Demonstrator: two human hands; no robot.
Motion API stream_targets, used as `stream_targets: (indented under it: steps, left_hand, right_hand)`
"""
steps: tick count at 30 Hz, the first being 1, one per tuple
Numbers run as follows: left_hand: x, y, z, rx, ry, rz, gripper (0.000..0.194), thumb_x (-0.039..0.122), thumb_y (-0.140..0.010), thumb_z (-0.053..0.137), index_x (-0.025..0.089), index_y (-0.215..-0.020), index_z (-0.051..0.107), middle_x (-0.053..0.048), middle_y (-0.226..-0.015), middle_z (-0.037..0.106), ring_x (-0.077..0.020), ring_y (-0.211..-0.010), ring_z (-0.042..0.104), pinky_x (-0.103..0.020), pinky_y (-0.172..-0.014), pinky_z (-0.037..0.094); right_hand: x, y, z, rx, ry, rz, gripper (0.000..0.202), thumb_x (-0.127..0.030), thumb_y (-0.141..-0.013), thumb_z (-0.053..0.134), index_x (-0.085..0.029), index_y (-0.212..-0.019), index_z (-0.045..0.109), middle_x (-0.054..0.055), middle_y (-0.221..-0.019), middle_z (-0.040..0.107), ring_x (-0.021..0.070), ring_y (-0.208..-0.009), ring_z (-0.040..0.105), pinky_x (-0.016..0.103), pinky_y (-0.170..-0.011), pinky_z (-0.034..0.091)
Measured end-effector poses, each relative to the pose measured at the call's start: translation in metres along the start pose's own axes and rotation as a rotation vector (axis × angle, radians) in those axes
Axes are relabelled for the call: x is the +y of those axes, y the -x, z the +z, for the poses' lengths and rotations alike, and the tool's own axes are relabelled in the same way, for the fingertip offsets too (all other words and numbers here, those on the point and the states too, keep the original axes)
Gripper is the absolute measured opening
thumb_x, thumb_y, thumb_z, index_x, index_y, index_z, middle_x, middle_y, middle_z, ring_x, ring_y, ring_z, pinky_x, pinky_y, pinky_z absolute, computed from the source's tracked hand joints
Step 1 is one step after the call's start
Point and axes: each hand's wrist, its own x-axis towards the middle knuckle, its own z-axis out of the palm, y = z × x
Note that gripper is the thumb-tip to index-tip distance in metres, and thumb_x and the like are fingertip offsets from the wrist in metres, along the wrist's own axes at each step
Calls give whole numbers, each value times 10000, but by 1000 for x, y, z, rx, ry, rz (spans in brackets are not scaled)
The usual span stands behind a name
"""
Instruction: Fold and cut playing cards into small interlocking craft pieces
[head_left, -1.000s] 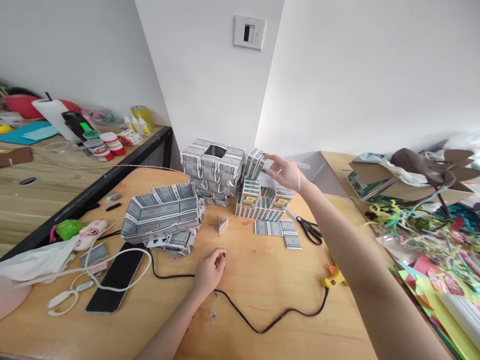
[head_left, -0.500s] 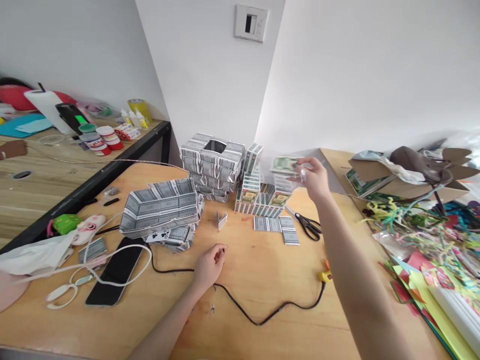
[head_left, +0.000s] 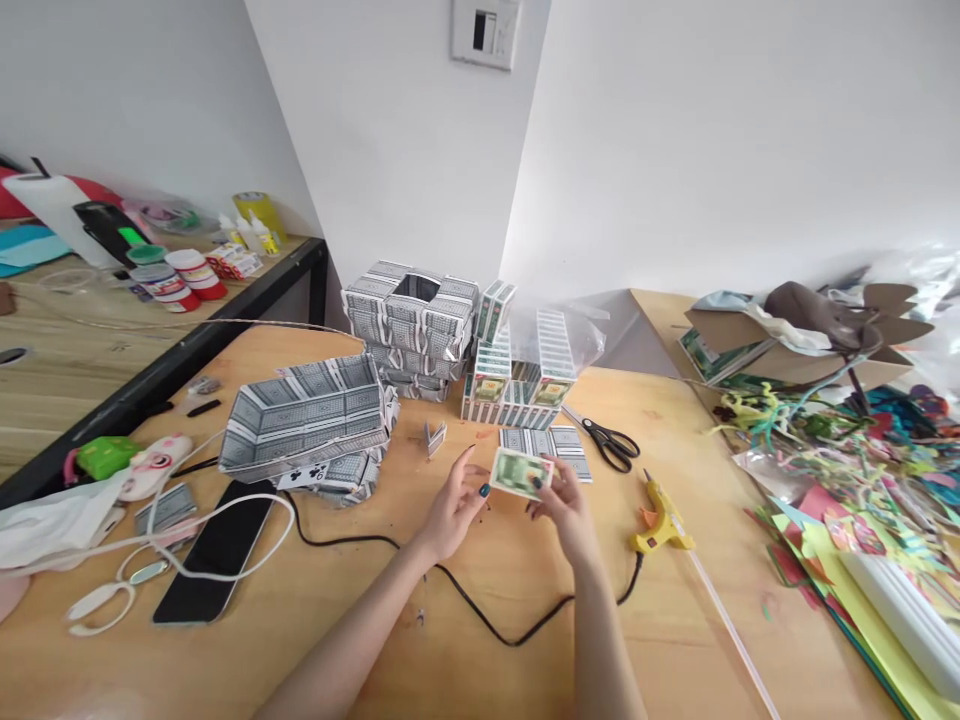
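Observation:
Over the middle of the table my right hand point(head_left: 561, 505) grips a green and white playing card box point(head_left: 517, 474) by its right side. My left hand point(head_left: 455, 510), fingers and thumb apart, is at the box's left edge and appears not to hold it. Beyond the hands, several grey-backed playing cards point(head_left: 536, 440) lie flat. Behind them similar card boxes point(head_left: 555, 350) stand packed in rows. A small folded card point(head_left: 433, 438) stands upright to the left.
Black-handled scissors point(head_left: 613, 443) and a yellow glue gun point(head_left: 660, 520) with its black cord lie right. A tray made of cards point(head_left: 304, 420), a stacked card structure point(head_left: 412, 320) and a phone point(head_left: 217, 555) are left. Craft scraps point(head_left: 855, 450) cover the right side.
My right hand has brought the card box from the packed rows down to the middle. My left hand has risen beside it and its fingers have spread. The glue gun now shows more fully.

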Motion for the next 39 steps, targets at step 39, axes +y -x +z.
stream_targets:
  steps: [39]
  left_hand:
    - [-30, -17, -3, 124, -284, 189, 224, 130, -763, 480, 192, -977, 505, -48, -939, 589, -158, -872, 558, -279, -773, 443]
  right_hand:
    - [57, -12, 21, 130, 264, -376, 186, -268, -729, 608, -221, -898, 669, 78, -966, 655, 231, -936, 583, 414, -831, 469]
